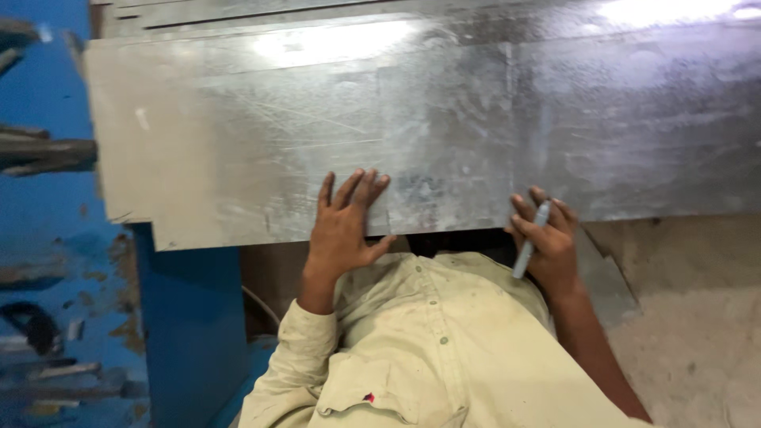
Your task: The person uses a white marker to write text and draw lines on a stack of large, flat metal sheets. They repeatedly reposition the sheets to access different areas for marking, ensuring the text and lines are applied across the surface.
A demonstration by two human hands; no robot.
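A large shiny galvanised metal sheet (444, 119) lies flat across the view, stacked on other sheets. My left hand (345, 226) presses flat on its near edge, fingers spread. My right hand (547, 238) rests at the same edge further right and grips a grey marker pen (531, 238), which points down toward my body. My cream button shirt (428, 349) fills the bottom centre.
A blue machine frame (182, 317) stands at the left under the sheets, with worn paint and metal bars (43, 154) sticking out. Bare concrete floor (690, 317) shows at the lower right. More sheet edges (238, 9) lie at the top.
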